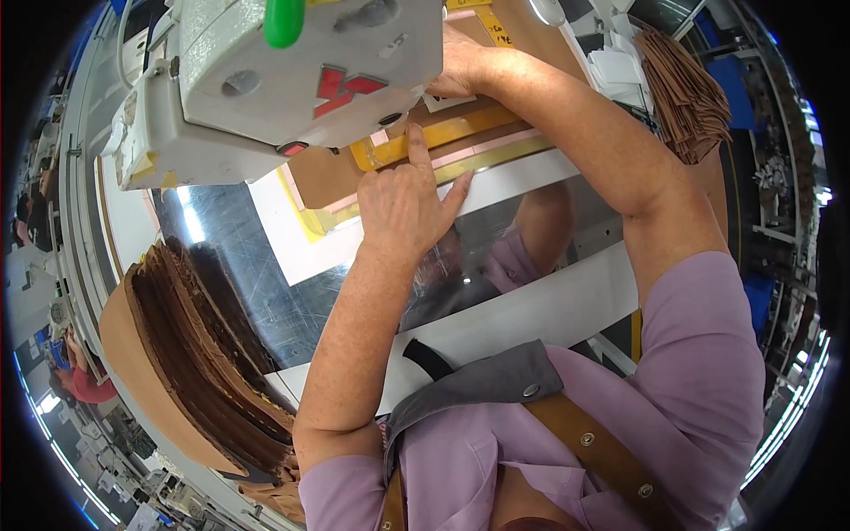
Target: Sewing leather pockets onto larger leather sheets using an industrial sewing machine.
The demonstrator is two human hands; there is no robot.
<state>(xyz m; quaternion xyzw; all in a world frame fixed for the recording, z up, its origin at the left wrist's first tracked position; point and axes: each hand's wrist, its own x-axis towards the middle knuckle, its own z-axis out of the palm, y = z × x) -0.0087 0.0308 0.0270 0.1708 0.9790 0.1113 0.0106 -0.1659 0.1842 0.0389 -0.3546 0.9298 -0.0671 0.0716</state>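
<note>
On my side of the sewing machine, my left hand lays its index finger on the yellow strip, thumb spread apart. Right of the machine, my right hand hides its fingers; I cannot tell their state.

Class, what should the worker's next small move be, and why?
Perhaps the left hand should press the yellow strip lightly to steady it: its index finger extends across the strip, which lies over a brown panel, while the right hand is partly hidden behind the sewing machine.
</note>
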